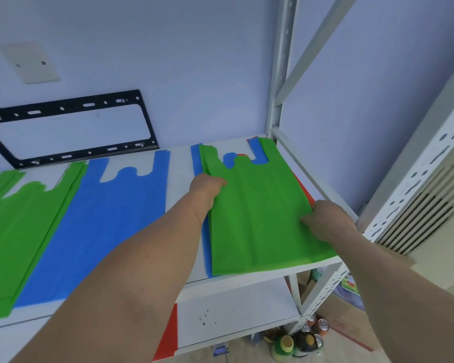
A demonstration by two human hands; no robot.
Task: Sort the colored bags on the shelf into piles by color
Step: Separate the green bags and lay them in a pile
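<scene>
Both hands, left hand [206, 186] and right hand [325, 221], have fingers clamped on the green bag's [257, 213] edges atop the mixed stack; next, I'd say, it lifts across to the green pile [19, 231].

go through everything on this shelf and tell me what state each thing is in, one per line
Green non-woven bag on top of the right stack: flat, gripped at both side edges.
Blue bag under it: flat, mostly covered.
Blue pile at middle: flat, untouched.
Green pile at left: flat, untouched.
Left hand: gripping the green bag.
Right hand: pinching it.
</scene>
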